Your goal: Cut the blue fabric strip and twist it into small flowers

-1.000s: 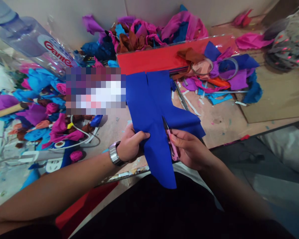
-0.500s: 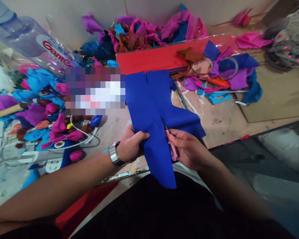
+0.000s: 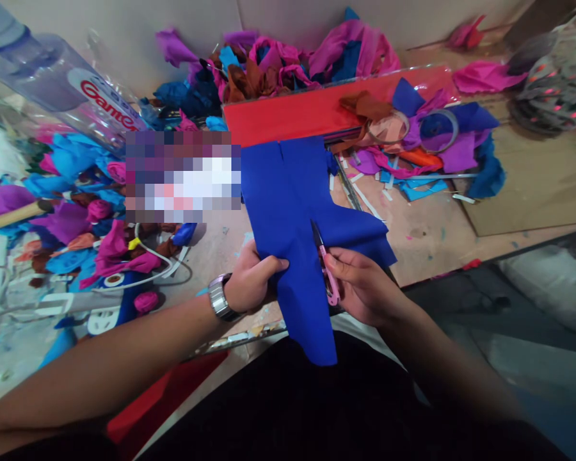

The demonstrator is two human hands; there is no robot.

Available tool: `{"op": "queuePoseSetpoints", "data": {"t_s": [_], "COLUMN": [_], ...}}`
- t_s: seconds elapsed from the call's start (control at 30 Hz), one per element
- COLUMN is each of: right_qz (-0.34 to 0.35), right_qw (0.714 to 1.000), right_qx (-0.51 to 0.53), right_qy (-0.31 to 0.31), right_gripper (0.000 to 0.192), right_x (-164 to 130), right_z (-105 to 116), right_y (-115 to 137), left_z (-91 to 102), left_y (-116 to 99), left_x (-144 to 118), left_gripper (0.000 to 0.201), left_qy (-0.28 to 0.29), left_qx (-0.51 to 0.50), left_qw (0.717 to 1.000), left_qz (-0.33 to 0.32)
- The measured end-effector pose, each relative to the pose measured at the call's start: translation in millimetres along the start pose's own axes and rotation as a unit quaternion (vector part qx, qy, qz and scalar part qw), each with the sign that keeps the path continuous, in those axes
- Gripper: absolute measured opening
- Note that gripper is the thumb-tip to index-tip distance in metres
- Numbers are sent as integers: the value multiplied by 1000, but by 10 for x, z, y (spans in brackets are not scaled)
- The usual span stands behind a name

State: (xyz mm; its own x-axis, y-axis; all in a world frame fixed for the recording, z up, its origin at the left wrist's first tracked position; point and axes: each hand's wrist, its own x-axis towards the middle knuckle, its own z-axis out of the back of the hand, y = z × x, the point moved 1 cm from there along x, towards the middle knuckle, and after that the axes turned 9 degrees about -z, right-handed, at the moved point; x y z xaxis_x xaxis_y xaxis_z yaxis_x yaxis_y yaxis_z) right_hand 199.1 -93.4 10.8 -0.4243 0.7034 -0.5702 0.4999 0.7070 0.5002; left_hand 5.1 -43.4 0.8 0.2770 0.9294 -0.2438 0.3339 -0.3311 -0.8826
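Observation:
A deep-blue sheet, crepe paper or thin cloth, I cannot tell which, spreads over the table's front edge. It has a short slit at its far edge and a long cut from the near side. My left hand, with a metal watch on the wrist, pinches the sheet's left side, thumb on top. In my right hand are scissors with pink handles. Their dark blades sit at the inner end of the long cut, between the near strip and the right flap. The right fingers are closed round the handles.
Crumpled coloured scraps and a white power strip lie on the left, near a large plastic bottle. A flat red pack lies behind the sheet. Tape rolls rest among scraps on the right, beside cardboard.
The scissor blades have moved slightly farther up into the blue sheet and show more plainly. The left hand keeps its pinch in the same place.

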Motion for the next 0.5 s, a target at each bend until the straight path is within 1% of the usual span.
{"op": "queuePoseSetpoints", "data": {"t_s": [0.23, 0.5], "right_qz": [4, 8], "right_qw": [1000, 1000], "right_qx": [-11, -14], "right_qy": [-9, -12], "right_gripper": [42, 41], "right_x": [20, 25], "right_z": [-27, -55], "right_y": [17, 20], "left_z": [-23, -22], "left_y": [-22, -29], "left_x": [-11, -8], "left_gripper": [35, 34], "left_qy": [-2, -2], "left_qx": [5, 10], "left_qw": [1000, 1000], "left_qz": [8, 18]}}
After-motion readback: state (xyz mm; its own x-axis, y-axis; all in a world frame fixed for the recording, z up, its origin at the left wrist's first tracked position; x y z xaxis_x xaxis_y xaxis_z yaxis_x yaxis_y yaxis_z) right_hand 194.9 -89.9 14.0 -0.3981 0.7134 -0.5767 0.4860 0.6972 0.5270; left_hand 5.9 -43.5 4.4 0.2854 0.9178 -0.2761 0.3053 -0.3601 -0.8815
